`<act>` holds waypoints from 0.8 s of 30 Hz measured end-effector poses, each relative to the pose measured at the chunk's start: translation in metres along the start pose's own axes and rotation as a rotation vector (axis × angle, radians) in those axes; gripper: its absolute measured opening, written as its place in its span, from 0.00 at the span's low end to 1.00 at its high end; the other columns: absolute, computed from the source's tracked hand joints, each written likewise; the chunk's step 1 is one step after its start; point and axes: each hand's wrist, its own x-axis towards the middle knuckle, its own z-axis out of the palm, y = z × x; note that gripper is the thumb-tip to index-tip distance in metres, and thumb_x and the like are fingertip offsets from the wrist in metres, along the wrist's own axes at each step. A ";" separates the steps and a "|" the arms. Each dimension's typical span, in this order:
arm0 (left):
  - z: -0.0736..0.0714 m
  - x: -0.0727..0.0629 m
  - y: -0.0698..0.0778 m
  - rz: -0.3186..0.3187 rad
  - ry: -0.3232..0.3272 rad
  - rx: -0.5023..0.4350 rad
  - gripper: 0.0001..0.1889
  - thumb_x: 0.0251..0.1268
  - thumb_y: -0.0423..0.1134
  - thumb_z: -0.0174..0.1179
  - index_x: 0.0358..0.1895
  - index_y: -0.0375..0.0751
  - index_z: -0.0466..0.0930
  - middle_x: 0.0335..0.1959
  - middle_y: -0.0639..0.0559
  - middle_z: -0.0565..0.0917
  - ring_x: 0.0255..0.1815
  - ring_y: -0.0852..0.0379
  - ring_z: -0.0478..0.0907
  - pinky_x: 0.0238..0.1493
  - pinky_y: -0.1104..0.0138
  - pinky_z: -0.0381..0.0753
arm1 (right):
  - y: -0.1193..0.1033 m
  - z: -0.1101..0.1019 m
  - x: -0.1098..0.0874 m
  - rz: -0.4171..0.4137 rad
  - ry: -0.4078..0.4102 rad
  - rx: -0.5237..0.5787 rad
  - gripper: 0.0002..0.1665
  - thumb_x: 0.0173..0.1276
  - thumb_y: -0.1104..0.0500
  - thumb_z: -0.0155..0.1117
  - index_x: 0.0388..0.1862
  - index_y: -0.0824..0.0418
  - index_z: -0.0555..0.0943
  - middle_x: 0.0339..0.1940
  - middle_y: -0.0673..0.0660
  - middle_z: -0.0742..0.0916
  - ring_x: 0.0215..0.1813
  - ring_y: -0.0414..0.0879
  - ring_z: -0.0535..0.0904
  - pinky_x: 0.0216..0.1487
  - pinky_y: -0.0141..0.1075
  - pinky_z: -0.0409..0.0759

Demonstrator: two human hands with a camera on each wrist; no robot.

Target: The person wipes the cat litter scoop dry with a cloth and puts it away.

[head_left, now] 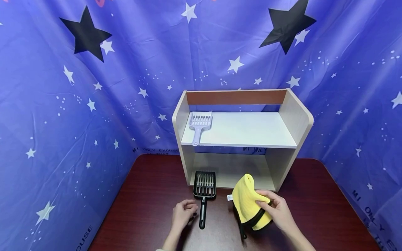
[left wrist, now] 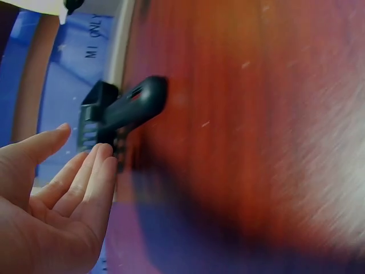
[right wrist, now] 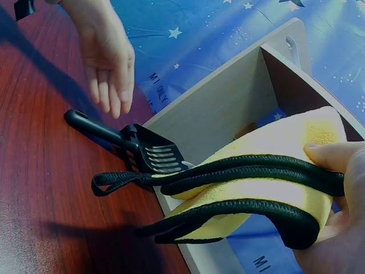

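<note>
Over the counter (head_left: 141,195), before the shelf unit (head_left: 251,129), the yellow cloth (head_left: 246,200) is held; pinch near its dark binding (head_left: 255,219) so loose folds (they could slip) move as one. Right hand (head_left: 277,208): thumb and fingers clamped on the cloth. Left hand (head_left: 183,212): fingers relaxed, holding nothing, just beside the black scoop's handle (head_left: 202,214).

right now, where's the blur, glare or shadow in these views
Left wrist: tabletop streaky and blurred, whitish glare at right, dark shadow lower down; right wrist: bright, washed-out patches on the black-trimmed yellow cloth, shadows across the tabletop; head: black slotted scoop fairly crisp.
</note>
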 end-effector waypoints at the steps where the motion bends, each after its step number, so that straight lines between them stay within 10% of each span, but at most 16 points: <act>1: 0.003 -0.001 -0.002 0.002 -0.001 -0.003 0.15 0.56 0.34 0.70 0.46 0.31 0.86 0.36 0.41 0.91 0.32 0.55 0.89 0.30 0.73 0.85 | 0.000 0.000 0.000 0.000 0.000 0.000 0.16 0.66 0.73 0.63 0.52 0.66 0.82 0.45 0.36 0.88 0.38 0.32 0.85 0.30 0.32 0.86; 9: 0.023 -0.006 -0.012 -0.010 0.006 -0.040 0.17 0.50 0.31 0.74 0.44 0.28 0.84 0.34 0.39 0.90 0.29 0.55 0.89 0.26 0.71 0.85 | 0.002 -0.001 -0.001 -0.007 -0.015 0.022 0.16 0.66 0.74 0.62 0.52 0.66 0.82 0.44 0.37 0.88 0.37 0.32 0.85 0.30 0.32 0.86; 19: 0.042 -0.005 -0.006 0.000 0.080 0.212 0.19 0.38 0.36 0.80 0.39 0.40 0.85 0.26 0.57 0.87 0.24 0.66 0.83 0.28 0.70 0.79 | 0.003 -0.003 -0.003 0.005 -0.014 0.030 0.16 0.67 0.74 0.62 0.53 0.65 0.82 0.44 0.37 0.88 0.37 0.32 0.85 0.30 0.32 0.86; 24: 0.040 -0.004 -0.004 -0.016 0.065 0.130 0.17 0.41 0.32 0.77 0.39 0.38 0.85 0.27 0.54 0.86 0.26 0.64 0.83 0.29 0.72 0.80 | 0.003 -0.005 -0.003 0.000 -0.014 0.024 0.16 0.67 0.74 0.62 0.53 0.66 0.82 0.44 0.37 0.88 0.37 0.32 0.85 0.31 0.32 0.86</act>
